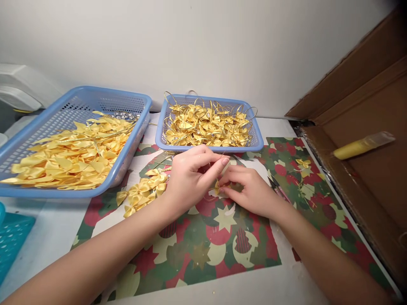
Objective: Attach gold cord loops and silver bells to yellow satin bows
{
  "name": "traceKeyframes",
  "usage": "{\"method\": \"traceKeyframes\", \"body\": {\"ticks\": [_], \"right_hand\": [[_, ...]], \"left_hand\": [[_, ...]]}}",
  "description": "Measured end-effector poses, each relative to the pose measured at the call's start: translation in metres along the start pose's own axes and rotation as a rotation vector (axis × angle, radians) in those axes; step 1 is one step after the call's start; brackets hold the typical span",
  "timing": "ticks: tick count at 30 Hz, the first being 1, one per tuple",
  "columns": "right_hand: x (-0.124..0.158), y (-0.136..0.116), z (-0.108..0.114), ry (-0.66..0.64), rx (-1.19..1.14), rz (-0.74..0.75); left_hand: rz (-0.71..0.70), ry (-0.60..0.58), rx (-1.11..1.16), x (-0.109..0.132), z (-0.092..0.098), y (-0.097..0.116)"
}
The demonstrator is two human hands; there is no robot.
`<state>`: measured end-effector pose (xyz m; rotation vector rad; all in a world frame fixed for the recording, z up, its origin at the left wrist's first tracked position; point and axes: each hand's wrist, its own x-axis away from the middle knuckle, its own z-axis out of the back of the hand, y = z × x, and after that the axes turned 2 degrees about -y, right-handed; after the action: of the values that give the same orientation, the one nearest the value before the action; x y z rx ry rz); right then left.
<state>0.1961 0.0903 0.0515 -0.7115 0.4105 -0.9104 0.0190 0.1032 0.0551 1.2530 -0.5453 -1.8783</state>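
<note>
Over the patterned sheet, my left hand (195, 173) is closed in a pinch, thumb against forefinger, on what looks like a thin thread. Just to its right and slightly lower, my right hand (246, 186) pinches a small yellow ribbon bow (217, 187), mostly hidden by the fingers. Beside my left wrist lies a loose pile of yellow satin bows (141, 192), with some gold cords (163, 160) behind it. Dark-tipped scissors or snips (278, 188) lie partly hidden behind my right wrist.
A large blue basket (119, 171) of yellow bows, cords and silvery beads stands left. Behind my hands is a smaller blue basket (210, 148) of bows with gold loops. Cardboard (359, 97) borders the right side, where a yellow-filled tube (362, 146) sticks out. A teal basket (15, 237) sits left.
</note>
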Motion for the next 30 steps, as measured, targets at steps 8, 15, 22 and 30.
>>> {"method": "traceKeyframes", "body": {"ticks": [8, 15, 22, 30], "right_hand": [[-0.001, 0.004, -0.005, 0.035, -0.004, -0.015], [-0.001, 0.007, -0.003, -0.001, 0.048, -0.037], [-0.001, 0.007, -0.003, -0.041, 0.086, -0.064], [0.0, 0.006, -0.002, -0.057, 0.116, -0.079]], "left_hand": [[0.015, 0.043, 0.004, -0.003, 0.004, 0.001], [0.052, 0.083, -0.04, -0.009, 0.011, 0.0], [0.055, 0.12, -0.061, -0.012, 0.014, 0.001], [0.053, 0.107, -0.065, -0.012, 0.015, 0.001]]}}
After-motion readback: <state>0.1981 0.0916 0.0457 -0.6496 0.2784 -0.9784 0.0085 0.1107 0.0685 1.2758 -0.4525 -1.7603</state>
